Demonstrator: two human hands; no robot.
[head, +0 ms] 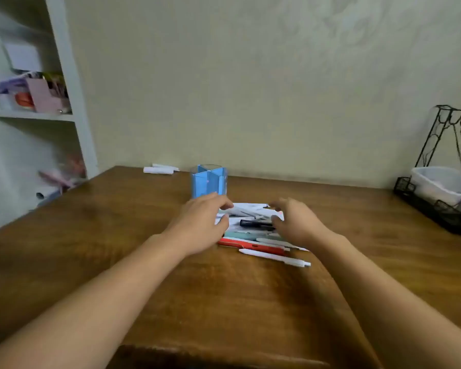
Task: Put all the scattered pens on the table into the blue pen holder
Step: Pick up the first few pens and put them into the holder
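The blue pen holder [209,182] stands upright at the back middle of the wooden table [117,235]. Just in front of it lies a pile of several pens, among them a black pen [256,223], a teal pen [240,235], a red pen [253,246] and a white pen [274,258] nearest me. My left hand [200,222] cups the pile's left end, fingers loosely curved over the far pens. My right hand [296,222] cups the right end the same way. Neither hand lifts a pen. The pens' ends are hidden behind both hands.
Two white tube-like objects [159,169] lie at the table's back edge, left of the holder. A black wire rack [437,209] with a white tub [437,182] stands at the right edge. A white shelf unit [72,102] with clutter is at the left.
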